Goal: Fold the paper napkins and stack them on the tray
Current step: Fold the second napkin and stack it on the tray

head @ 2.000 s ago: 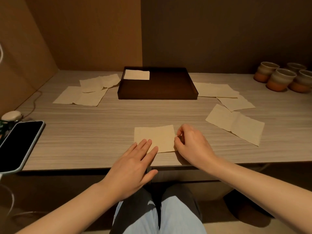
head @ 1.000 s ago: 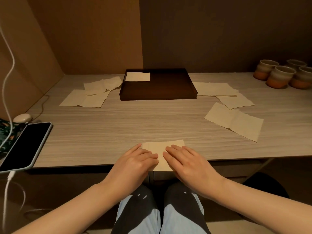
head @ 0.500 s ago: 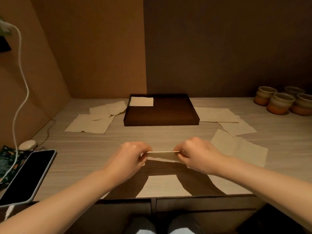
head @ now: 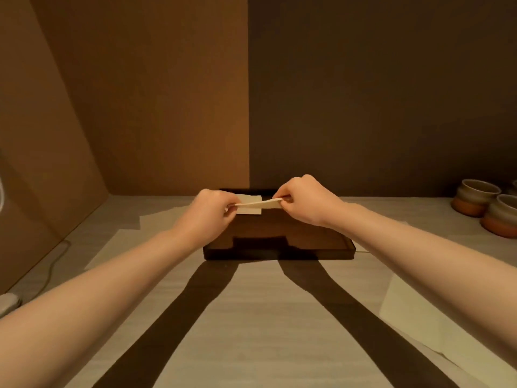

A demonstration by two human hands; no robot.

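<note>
Folded napkin (head: 258,204) being held edge-on above tray (head: 321,242), stretched flat between both hands, hovering just over the far-left part where another folded napkin (head: 250,210) is already lying. Left hand (head: 214,212) pinching the left end, fingers curled tight on the paper; right hand (head: 303,201) pinching the right end between thumb and fingertips. Gripping at both ends probably to keep the fold from springing open and to keep the piece level for a square drop onto the one below. Aiming at the existing napkin rather than bare tray floor, fitting the stacking goal. Not touching the lower napkin yet as far as can be told; the gap is hard to judge from this angle. Both forearms reaching far across the bench (head: 251,317), casting long shadows, since the tray is sitting toward the back wall. Unfolded napkins (head: 414,312) lying loose on the bench at right, more napkin sheets (head: 156,222) at left beside the tray, so plenty left to fold. Cups (head: 475,201) grouped at far right, well apart from the tray, not in the way. Next likely needing a lowering with edges aligned, then releasing both pinches together to avoid skewing the stack.
</note>
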